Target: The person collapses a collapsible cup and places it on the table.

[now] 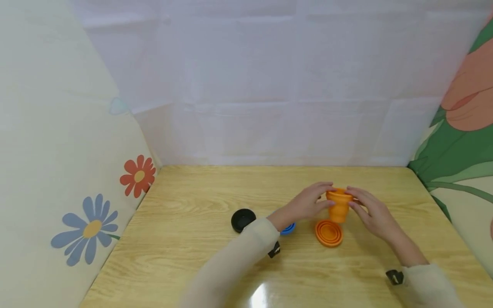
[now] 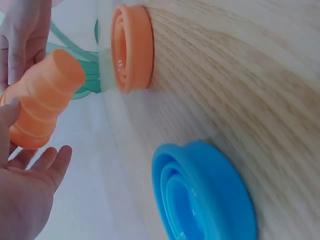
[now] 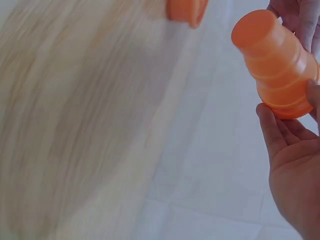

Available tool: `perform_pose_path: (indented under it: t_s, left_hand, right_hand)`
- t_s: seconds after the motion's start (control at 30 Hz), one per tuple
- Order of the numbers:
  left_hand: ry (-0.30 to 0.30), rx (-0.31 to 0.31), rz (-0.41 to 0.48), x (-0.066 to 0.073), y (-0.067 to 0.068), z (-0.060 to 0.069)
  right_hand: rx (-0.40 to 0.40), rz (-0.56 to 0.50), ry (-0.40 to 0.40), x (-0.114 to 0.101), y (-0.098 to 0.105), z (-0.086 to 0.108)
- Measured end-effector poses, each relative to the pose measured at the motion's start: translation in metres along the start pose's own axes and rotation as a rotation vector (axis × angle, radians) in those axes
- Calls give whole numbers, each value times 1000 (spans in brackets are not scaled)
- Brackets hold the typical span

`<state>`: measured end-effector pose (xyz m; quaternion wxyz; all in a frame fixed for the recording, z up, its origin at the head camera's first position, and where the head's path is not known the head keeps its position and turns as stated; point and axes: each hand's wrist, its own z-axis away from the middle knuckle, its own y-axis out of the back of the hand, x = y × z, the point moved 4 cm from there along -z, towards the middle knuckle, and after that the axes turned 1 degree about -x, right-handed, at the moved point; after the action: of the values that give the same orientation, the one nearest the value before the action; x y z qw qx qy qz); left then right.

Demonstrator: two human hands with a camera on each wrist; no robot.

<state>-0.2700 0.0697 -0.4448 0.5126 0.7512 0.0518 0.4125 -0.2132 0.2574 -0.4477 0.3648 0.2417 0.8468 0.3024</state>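
An orange collapsible cup, pulled out to full height with ringed walls, is held up off the table between both hands. My left hand grips it near the wide rim from the left, thumb on the near side. From the right, my right hand holds the same rim between thumb and fingers. The left wrist view shows the cup tilted, its narrow base toward the camera. Just below it on the table lies a flattened orange collapsible cup.
A flattened blue collapsible cup sits left of the orange one, partly hidden by my left forearm in the head view. Farther left is a black collapsible cup. A white cloth hangs behind the wooden table.
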Motion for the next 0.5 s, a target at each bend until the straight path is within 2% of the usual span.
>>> perform_pose_path:
  t_s: [0.1,0.3,0.5]
  left_hand:
    - [-27,22,41,2,6,9]
    - [-40,67,201,2,18,30]
    - [-25,93,295,-4,23,49]
  right_hand:
    - [4,-40,-30,-6,-2,-2]
    - [-48,-87,-130,-17,-13,-6]
    - [-52,-201,-120,-29,-24,-8]
